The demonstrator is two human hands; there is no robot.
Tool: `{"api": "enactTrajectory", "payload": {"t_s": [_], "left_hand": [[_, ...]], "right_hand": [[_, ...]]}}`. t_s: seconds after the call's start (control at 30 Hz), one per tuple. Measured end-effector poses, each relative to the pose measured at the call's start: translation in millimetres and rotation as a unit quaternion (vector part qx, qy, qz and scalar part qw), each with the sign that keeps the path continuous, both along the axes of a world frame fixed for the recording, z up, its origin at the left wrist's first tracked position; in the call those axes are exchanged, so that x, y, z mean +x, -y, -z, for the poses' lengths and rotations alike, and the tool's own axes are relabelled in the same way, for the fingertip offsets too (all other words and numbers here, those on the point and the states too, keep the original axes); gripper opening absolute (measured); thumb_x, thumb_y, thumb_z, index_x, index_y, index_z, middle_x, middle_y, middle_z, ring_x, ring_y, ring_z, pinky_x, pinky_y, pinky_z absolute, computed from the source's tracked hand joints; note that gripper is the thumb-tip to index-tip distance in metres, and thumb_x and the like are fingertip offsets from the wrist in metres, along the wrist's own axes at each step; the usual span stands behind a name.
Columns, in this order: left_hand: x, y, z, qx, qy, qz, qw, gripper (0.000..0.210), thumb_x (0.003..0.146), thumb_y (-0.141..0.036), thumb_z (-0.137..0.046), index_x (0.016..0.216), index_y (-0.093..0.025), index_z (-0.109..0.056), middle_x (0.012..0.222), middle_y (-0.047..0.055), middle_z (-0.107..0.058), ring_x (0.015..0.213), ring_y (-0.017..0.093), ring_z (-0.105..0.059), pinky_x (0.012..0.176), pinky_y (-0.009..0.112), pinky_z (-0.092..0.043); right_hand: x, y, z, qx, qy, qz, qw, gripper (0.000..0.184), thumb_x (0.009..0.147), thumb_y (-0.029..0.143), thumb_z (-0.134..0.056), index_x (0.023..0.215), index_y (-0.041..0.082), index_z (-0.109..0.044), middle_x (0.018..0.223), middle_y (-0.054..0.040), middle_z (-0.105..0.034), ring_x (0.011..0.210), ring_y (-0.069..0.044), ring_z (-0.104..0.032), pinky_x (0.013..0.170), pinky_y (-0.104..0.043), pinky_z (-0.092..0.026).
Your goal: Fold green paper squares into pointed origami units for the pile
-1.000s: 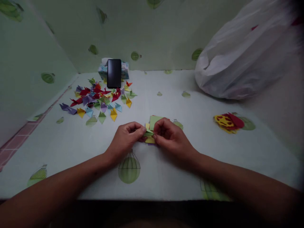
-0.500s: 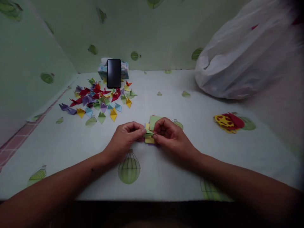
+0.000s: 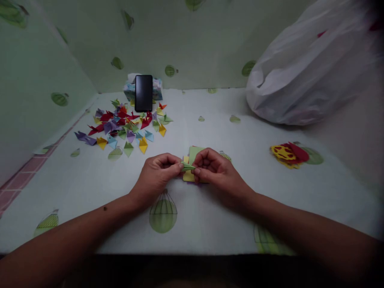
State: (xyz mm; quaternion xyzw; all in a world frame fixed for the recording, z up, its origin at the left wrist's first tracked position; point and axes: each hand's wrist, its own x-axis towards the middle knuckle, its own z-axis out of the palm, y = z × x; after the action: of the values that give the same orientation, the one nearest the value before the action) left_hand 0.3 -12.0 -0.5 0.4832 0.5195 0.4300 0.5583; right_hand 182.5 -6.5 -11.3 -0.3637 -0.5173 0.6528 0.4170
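Observation:
A small folded piece of green paper is stretched between my two hands. My left hand pinches its left end between thumb and forefinger. At its right end, my right hand grips the tip with thumb and fingers. Under the hands lies a stack of coloured paper squares, with yellow, green and some purple showing; my right hand hides part of it. Farther off on the left, many folded paper cranes in red, purple, green, yellow and blue lie in a loose heap.
A black phone leans against a tissue box behind the cranes. At the back right stands a big white plastic bag. Yellow and red paper cut-outs lie on the right. A balloon-print cloth covers the table.
The green paper between my fingers has turned slightly and now looks like a narrow, pointed fold. Both hands stay almost in place, and everything else is unmoved.

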Motion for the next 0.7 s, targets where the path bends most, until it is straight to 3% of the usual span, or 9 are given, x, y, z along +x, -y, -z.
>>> {"api": "enactTrajectory", "payload": {"t_s": [0.27, 0.7], "left_hand": [[-1, 0, 1.5, 0.026, -0.033, 0.0, 0.999, 0.012, 0.072, -0.025, -0.075, 0.071, -0.016, -0.069, 0.072, 0.0, -0.067, 0.069, 0.011, -0.058, 0.066, 0.022, -0.045], [2, 4, -1.2, 0.055, -0.05, 0.034, 0.997, 0.01, 0.074, -0.024, -0.072, 0.07, -0.016, -0.067, 0.075, 0.003, -0.068, 0.07, 0.014, -0.059, 0.067, 0.025, -0.046]], "right_hand": [[3, -1, 4.0, -0.029, 0.004, -0.016, 0.999, 0.013, 0.089, 0.03, -0.062, 0.087, 0.018, -0.057, 0.071, 0.0017, -0.062, 0.06, -0.01, -0.057, 0.062, -0.026, -0.046], [2, 1, -7.5, -0.016, 0.139, -0.046, 0.989, 0.022, 0.085, 0.033, -0.061, 0.071, 0.018, -0.054, 0.058, 0.0027, -0.057, 0.044, -0.008, -0.048, 0.044, -0.022, -0.037]]}}
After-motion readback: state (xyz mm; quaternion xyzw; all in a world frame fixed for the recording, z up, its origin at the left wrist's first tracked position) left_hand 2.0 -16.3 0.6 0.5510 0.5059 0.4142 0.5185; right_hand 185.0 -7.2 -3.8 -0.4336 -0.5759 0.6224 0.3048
